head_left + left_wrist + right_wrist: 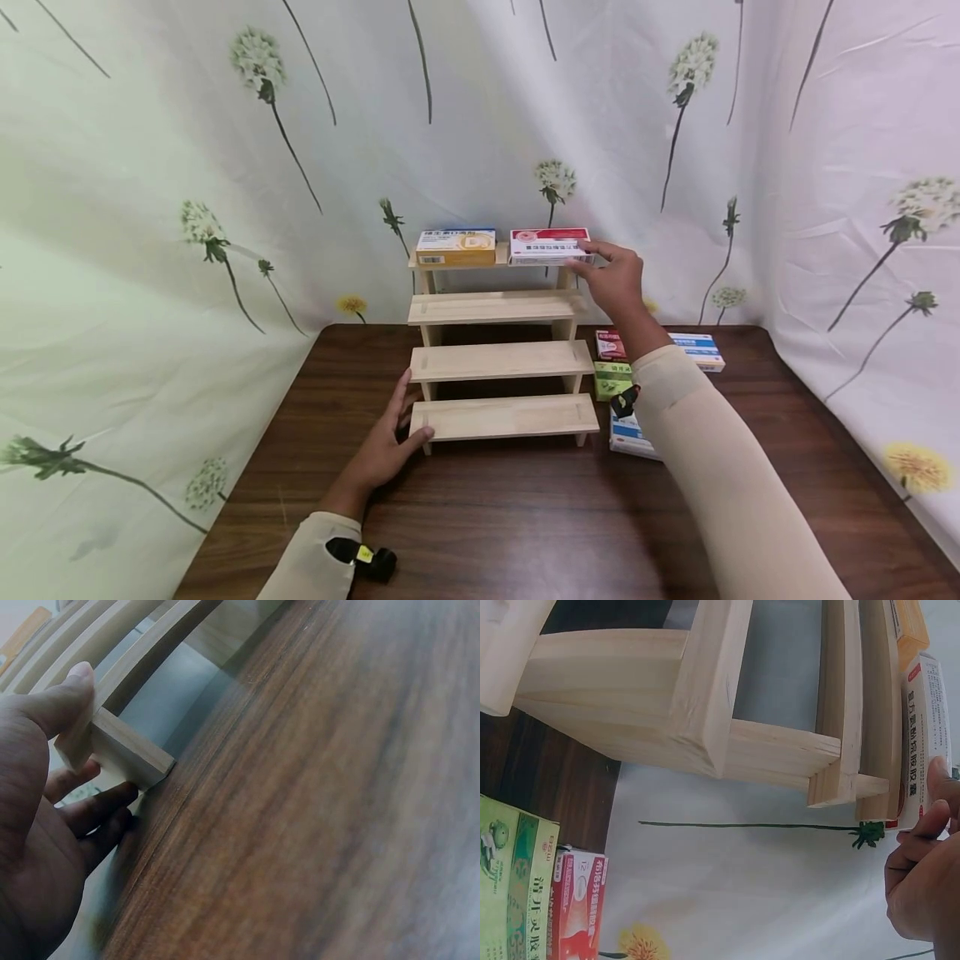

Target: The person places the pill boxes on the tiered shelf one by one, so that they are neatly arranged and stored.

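A four-tier wooden step rack stands on the table. My left hand grips its lower left side. In the left wrist view the thumb lies over the end of the bottom step, with the fingers beside the leg. Up on the top tier, my right hand pinches the right end of a red-and-white medicine box. That box lies flat along the tier, overlapping its surface. To its left sits a yellow-and-white medicine box, a small gap between the two.
Right of the rack lie more medicine boxes: a red one, a green one and blue-and-white ones, partly hidden by my right forearm. Dandelion-print cloth hangs behind and beside the dark wooden table.
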A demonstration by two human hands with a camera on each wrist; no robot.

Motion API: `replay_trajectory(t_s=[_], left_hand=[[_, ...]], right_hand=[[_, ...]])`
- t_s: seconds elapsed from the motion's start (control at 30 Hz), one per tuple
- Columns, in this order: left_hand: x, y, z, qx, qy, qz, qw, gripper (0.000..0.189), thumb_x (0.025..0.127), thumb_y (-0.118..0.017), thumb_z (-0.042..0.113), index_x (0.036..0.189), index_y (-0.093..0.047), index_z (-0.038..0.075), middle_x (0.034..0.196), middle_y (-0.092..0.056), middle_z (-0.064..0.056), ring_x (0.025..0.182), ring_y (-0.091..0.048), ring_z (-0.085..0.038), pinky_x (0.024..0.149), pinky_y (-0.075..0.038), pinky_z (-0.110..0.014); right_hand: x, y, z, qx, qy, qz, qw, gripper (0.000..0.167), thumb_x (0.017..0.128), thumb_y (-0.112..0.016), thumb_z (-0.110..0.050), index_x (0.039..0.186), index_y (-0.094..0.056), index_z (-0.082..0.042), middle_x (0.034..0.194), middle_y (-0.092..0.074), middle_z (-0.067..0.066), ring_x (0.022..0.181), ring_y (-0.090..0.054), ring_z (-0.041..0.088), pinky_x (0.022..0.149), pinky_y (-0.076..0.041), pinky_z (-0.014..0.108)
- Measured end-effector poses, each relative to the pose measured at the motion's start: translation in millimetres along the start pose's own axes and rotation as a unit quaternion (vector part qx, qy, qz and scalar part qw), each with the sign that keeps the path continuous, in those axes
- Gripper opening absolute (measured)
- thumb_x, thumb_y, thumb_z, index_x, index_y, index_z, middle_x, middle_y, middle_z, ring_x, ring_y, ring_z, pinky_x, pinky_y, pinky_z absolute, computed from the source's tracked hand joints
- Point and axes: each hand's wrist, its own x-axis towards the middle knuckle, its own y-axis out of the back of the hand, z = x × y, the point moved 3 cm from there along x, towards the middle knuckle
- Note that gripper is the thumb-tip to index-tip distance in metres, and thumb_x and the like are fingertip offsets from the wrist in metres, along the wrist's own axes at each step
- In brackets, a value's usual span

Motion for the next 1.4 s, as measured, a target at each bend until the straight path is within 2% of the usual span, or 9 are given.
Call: replay_trajectory(t_s=[0.23,0.37,0.57,0.97,1.1,1.2,1.27,1.4], left_hand=[[-0.3,-0.4,-1.7,0.002,0.0,0.002,1.0,0.105,0.106,-0.075,0.022,0.177,0.001,0.038,0.174,-0.037,-0.028,0.156,-0.045,-0.051,0.119,-0.041,-0.069],[-0.2,-1.4,-0.5,0.003,-0.002,0.0,1.0,0.105,0.106,-0.075,0.022,0.177,0.001,0.037,0.173,-0.038,-0.028,0.156,-0.045,-0.05,0.119,-0.041,-0.067],[0.0,-0.8,1.0,0.008,-0.004,0.003,1.0,0.105,0.106,-0.075,0.021,0.178,0.0,0.031,0.173,-0.038,-0.028,0.155,-0.047,-0.05,0.118,-0.043,-0.066],[0.9,-0.8,1.8,0.007,0.003,0.001,1.0,0.105,0.106,-0.075,0.022,0.177,0.001,0.037,0.173,-0.039,-0.028,0.156,-0.046,-0.05,0.12,-0.041,-0.067],[0.9,-1.0,2.1,0.006,0.0,0.002,1.0,0.105,0.106,-0.075,0.021,0.178,0.0,0.028,0.173,-0.038,-0.029,0.154,-0.047,-0.051,0.118,-0.043,-0.067],[1.0,-0.8,1.1,0.005,-0.004,0.003,1.0,0.105,0.106,-0.075,0.021,0.178,0.0,0.028,0.173,-0.039,-0.029,0.154,-0.047,-0.051,0.117,-0.043,-0.066],[1.1,-0.4,0.9,0.008,-0.004,0.004,1.0,0.105,0.106,-0.075,0.021,0.178,0.0,0.028,0.173,-0.039,-0.028,0.154,-0.048,-0.05,0.117,-0.043,-0.066],[1.0,0.2,0.7,0.015,0.0,0.005,0.9999,0.104,0.106,-0.075,0.022,0.178,-0.001,0.023,0.172,-0.039,-0.029,0.154,-0.048,-0.05,0.118,-0.043,-0.067]], right_hand=[[3.3,-6.8,3.3,-0.011,0.002,-0.001,0.9999,0.041,0.098,-0.085,-0.014,0.138,-0.077,-0.009,0.156,-0.065,0.012,0.144,-0.063,0.026,0.103,-0.06,0.038],[3.3,-8.9,5.6,-0.012,0.001,-0.004,0.9999,0.042,0.098,-0.084,-0.014,0.139,-0.075,-0.011,0.158,-0.063,0.012,0.146,-0.062,0.028,0.107,-0.059,0.045],[3.1,-10.8,7.3,-0.012,0.011,-0.011,0.9998,0.043,0.098,-0.084,-0.013,0.14,-0.075,-0.011,0.157,-0.064,0.014,0.146,-0.062,0.029,0.11,-0.057,0.047],[5.2,-10.0,8.8,-0.009,0.023,-0.015,0.9996,0.044,0.098,-0.084,-0.012,0.141,-0.074,-0.01,0.158,-0.063,0.015,0.149,-0.059,0.031,0.114,-0.055,0.05],[5.4,-9.6,8.4,-0.003,0.025,-0.022,0.9994,0.045,0.099,-0.083,-0.011,0.142,-0.073,-0.01,0.158,-0.062,0.015,0.148,-0.06,0.031,0.11,-0.057,0.048],[5.9,-10.0,7.8,-0.004,0.025,-0.027,0.9993,0.046,0.099,-0.082,-0.012,0.144,-0.072,-0.012,0.159,-0.062,0.015,0.147,-0.061,0.03,0.107,-0.058,0.045],[6.1,-10.4,8.0,-0.005,0.025,-0.028,0.9993,0.046,0.099,-0.082,-0.013,0.144,-0.071,-0.012,0.159,-0.062,0.014,0.146,-0.061,0.029,0.103,-0.058,0.037],[5.3,-10.6,9.5,0.0,0.023,-0.027,0.9994,0.049,0.099,-0.083,-0.013,0.146,-0.07,-0.012,0.157,-0.063,0.015,0.128,-0.069,0.025,0.083,-0.056,0.019]])
